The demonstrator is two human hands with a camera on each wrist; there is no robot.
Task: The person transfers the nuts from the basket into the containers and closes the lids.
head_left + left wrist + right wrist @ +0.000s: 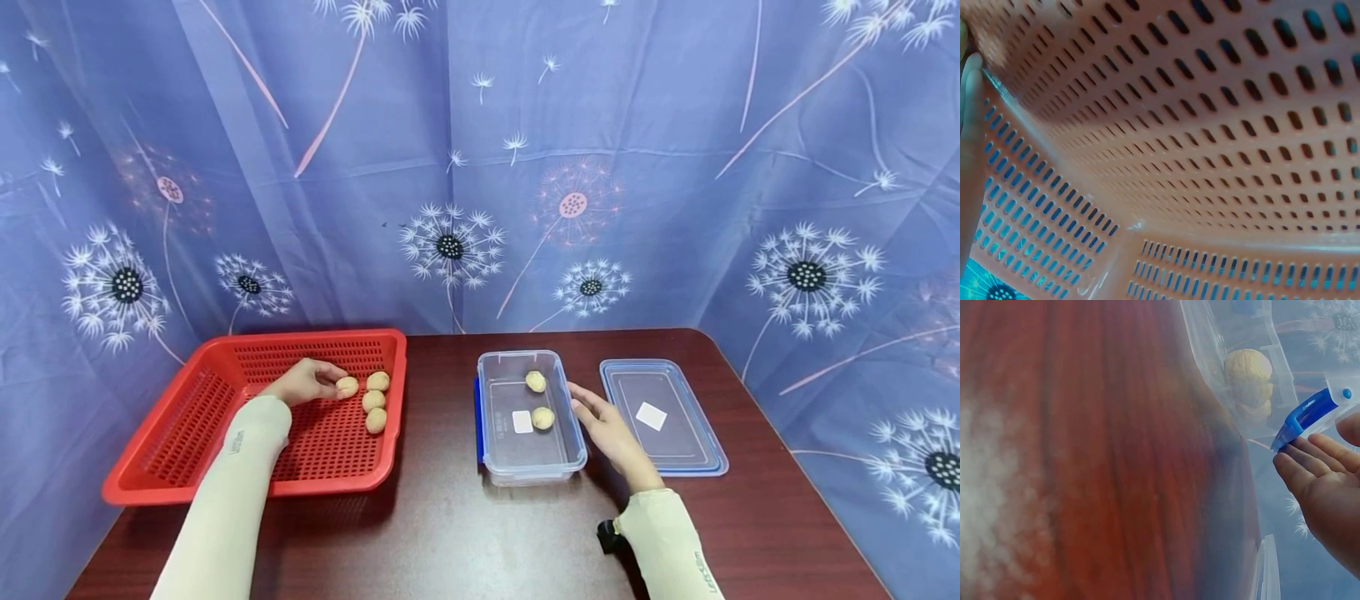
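Note:
In the head view my left hand reaches into the red plastic basket and pinches a pale walnut at its fingertips. Beside it, three more walnuts line the basket's right side. A clear plastic container stands to the right, without its lid, holding two walnuts. Against the container's right wall rest the extended fingers of my right hand. The right wrist view shows those fingertips by a blue latch. Mostly perforated basket wall fills the left wrist view.
A clear lid with a blue seal and a white label lies flat right of the container. Behind the brown table hangs a blue dandelion curtain. Another blue latch hangs along the container's left side.

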